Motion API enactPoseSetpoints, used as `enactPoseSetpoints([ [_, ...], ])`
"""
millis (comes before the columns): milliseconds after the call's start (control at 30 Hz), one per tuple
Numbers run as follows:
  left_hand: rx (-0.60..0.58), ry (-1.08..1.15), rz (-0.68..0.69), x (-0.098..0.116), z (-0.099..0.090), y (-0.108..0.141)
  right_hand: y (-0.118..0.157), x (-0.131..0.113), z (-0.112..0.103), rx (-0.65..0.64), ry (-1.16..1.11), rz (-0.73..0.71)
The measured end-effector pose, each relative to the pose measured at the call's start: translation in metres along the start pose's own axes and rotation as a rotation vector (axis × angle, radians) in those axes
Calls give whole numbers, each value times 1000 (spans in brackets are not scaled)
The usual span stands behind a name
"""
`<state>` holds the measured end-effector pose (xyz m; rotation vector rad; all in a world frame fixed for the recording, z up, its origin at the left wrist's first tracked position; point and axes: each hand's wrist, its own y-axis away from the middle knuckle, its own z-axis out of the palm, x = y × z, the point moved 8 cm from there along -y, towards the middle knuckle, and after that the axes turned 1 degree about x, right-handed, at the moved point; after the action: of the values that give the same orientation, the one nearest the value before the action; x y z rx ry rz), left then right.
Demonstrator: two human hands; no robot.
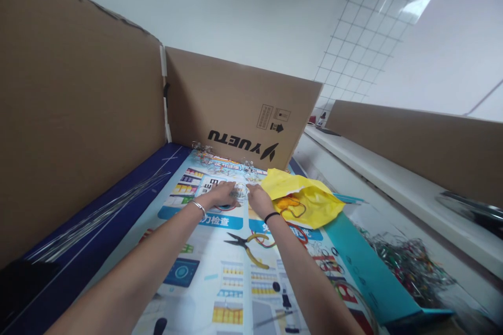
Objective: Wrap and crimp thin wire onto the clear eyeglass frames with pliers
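Note:
Both hands reach to the far middle of the printed sheet (208, 267). My left hand (225, 193), with a silver bangle at the wrist, has its fingers bent beside a small clear, wiry item (240, 191). From the other side my right hand (258, 200), with a black band at the wrist, has its fingers pressed together at the same item's edge. What the fingertips hold is too small to make out. Nearer lie pliers (247, 243) with yellow handles, their jaws apart. A yellow bag (302, 196) with orange cord at its mouth lies right of my right hand.
Cardboard panels (236, 99) stand at the back and left. Thin wires (113, 209) lie on the blue strip at left. Small wiry pieces (202, 149) lie by the back panel. On the right, a teal box (365, 267) borders a tangled wire pile (412, 267).

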<state>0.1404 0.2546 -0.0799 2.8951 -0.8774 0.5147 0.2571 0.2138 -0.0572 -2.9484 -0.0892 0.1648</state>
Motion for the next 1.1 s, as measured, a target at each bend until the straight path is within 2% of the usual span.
enactPoseSetpoints([
  [267, 15, -25, 10, 3, -1, -2, 5, -2, -3, -8, 53, 11],
  [433, 26, -29, 34, -3, -17, 6, 18, 2, -14, 12, 69, 4],
  [567, 92, -32, 47, -23, -48, 23, 43, -5, -25, 18, 85, -42],
  [667, 158, -40, -7, -51, -72, 41, 70, -19, -31, 10, 101, -106],
  [733, 172, -44, -52, -69, -81, 54, 90, -32, -33, -7, 109, -164],
  [800, 152, -50, -58, -78, -82, 66, 110, -45, -33, -24, 118, -219],
  [867, 114, -60, -35, -77, -77, 75, 128, -56, -32, -44, 127, -268],
  [1000, 48, -126, 30, -61, -62, 84, 157, -75, -32, -28, 187, -408],
  [1100, -6, -199, 54, -46, -50, 85, 170, -81, -35, -8, 215, -470],
])
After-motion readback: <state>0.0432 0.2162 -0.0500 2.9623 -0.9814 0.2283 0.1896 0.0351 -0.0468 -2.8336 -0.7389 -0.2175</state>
